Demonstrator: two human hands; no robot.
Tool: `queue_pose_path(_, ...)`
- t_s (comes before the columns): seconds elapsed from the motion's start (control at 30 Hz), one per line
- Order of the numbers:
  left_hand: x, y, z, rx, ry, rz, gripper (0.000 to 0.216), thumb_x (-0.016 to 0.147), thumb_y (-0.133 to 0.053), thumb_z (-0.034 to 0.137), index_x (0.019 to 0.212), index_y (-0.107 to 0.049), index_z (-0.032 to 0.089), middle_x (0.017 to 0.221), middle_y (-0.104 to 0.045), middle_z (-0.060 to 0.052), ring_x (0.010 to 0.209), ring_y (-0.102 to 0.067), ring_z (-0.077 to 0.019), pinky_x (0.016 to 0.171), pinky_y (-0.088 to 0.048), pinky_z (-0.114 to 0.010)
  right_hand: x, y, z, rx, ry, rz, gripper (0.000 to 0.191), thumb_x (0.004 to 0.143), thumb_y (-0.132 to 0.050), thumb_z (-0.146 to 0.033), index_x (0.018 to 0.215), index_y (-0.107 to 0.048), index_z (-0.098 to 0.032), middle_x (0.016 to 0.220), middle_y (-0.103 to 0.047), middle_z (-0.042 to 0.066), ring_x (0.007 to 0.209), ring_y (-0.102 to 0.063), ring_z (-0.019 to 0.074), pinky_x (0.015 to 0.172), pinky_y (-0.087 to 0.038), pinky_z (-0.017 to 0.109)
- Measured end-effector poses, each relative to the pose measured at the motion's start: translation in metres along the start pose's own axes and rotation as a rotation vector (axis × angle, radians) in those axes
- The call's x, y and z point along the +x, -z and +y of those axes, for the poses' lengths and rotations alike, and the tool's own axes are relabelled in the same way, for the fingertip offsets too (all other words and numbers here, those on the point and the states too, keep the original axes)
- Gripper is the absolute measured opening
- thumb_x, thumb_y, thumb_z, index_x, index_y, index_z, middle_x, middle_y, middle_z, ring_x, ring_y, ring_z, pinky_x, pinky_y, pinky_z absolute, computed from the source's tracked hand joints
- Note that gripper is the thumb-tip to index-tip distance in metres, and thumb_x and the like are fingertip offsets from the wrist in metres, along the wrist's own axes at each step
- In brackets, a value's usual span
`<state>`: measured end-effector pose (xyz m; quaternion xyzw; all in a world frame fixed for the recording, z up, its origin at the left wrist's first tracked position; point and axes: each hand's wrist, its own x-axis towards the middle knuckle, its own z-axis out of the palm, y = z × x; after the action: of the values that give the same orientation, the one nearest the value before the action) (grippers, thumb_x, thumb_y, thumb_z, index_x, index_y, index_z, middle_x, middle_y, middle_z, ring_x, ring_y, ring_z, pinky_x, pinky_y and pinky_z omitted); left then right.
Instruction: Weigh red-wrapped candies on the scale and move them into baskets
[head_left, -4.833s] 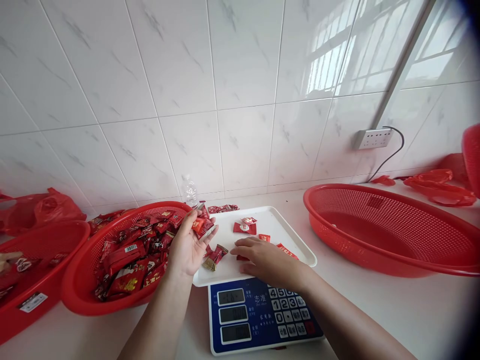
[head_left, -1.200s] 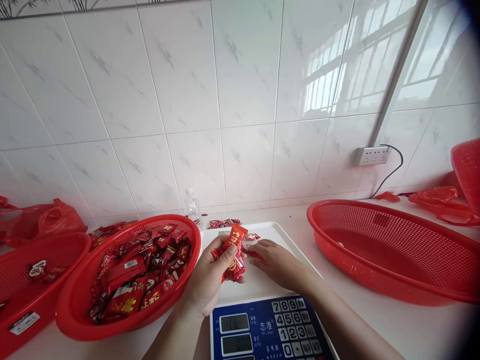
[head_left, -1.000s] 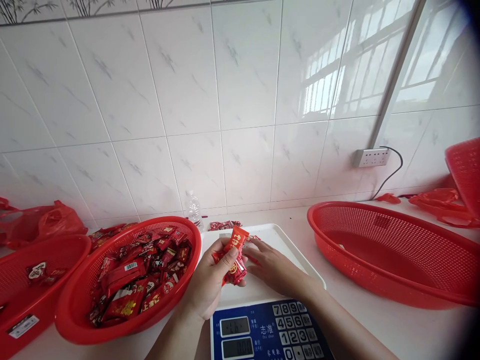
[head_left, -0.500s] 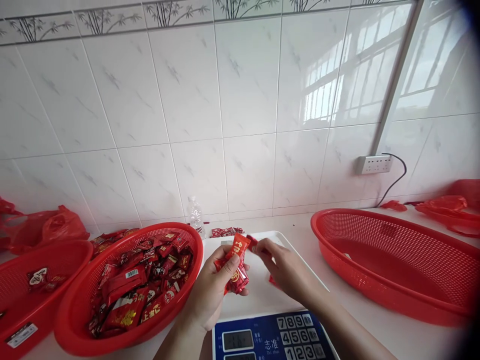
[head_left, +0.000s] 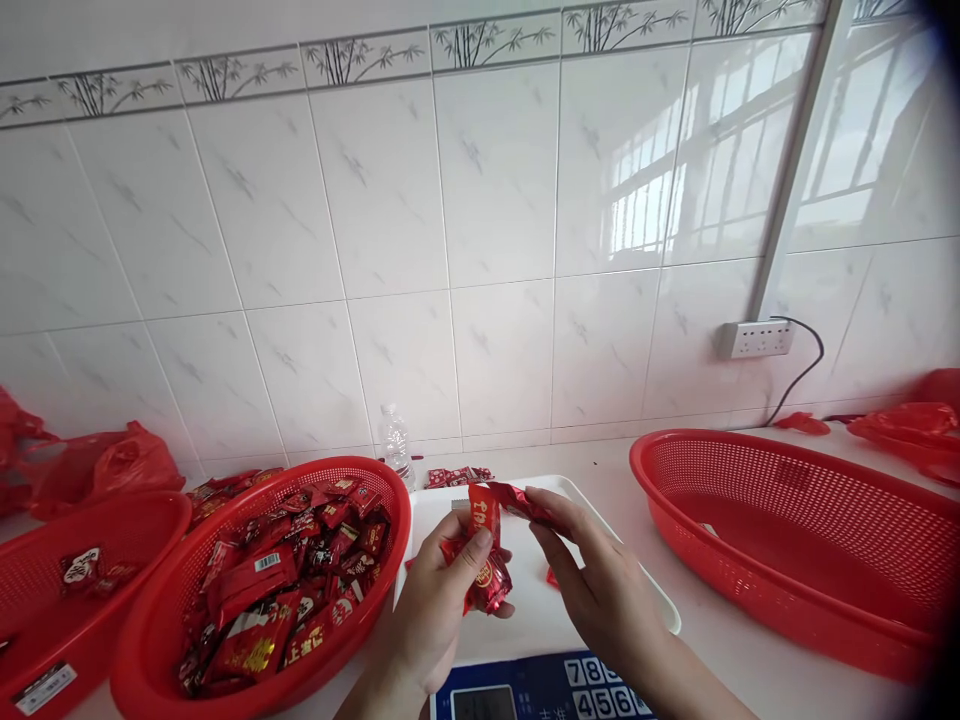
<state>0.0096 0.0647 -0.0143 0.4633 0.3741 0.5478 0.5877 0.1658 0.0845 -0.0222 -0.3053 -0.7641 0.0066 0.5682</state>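
Observation:
My left hand point(head_left: 439, 600) is closed round a bunch of red wrapped candies point(head_left: 484, 555), thumb pressed on top, above the white scale tray point(head_left: 637, 590). My right hand point(head_left: 600, 590) pinches one more red candy point(head_left: 525, 500) by its end and holds it against the top of that bunch. One small red candy point(head_left: 551, 577) shows on the tray beside my right palm. Just left of my hands stands a round red basket point(head_left: 150, 650) heaped with red candy packets point(head_left: 285, 570).
The blue scale keypad point(head_left: 547, 690) lies at the bottom edge. A large red oval basket point(head_left: 795, 560) stands at right. Another red basket point(head_left: 112, 540) and red plastic bags point(head_left: 105, 465) are at far left. A small water bottle point(head_left: 395, 445) and loose candies point(head_left: 457, 477) sit by the tiled wall.
Over the frames my right hand picked candies off the tray and passed them to my left hand, which now grips a bunch. The view has tilted upward, and both hands have lifted.

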Motion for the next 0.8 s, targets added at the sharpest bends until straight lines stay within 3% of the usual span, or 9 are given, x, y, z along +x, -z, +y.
queue_pose_path(0.27,-0.002,-0.002,-0.004,-0.027,0.002,-0.024,0.044,0.072,-0.069,0.05,0.097,-0.061,0.015,0.077,-0.059,-0.005,0.063,-0.054,-0.0125,0.051,-0.051,-0.025,-0.001,-0.007,0.005,-0.038,0.111,-0.009,0.033,0.089,-0.045,-0.008,0.113,-0.06,-0.025,0.115,-0.065,0.008,0.103,-0.064,0.0195,0.08,-0.058,0.033)
queue_pose_path(0.53,0.0,-0.002,-0.009,0.042,0.004,0.005,0.051,0.073,-0.066,0.054,0.104,-0.061,0.014,0.072,-0.055,-0.002,0.061,-0.053,-0.0118,0.046,-0.049,-0.023,0.006,-0.006,0.002,-0.012,0.301,0.049,0.036,0.083,-0.046,0.003,0.106,-0.061,-0.02,0.101,-0.067,0.009,0.102,-0.061,0.0202,0.08,-0.057,0.036)
queue_pose_path(0.8,0.004,0.0,-0.005,-0.095,0.007,0.034,0.043,0.075,-0.067,0.048,0.102,-0.062,0.016,0.072,-0.057,-0.001,0.059,-0.05,-0.0091,0.048,-0.045,-0.019,0.004,-0.002,-0.011,0.198,0.24,-0.11,0.037,0.08,-0.038,0.003,0.098,-0.059,-0.021,0.098,-0.066,0.008,0.101,-0.06,0.02,0.087,-0.053,0.037)
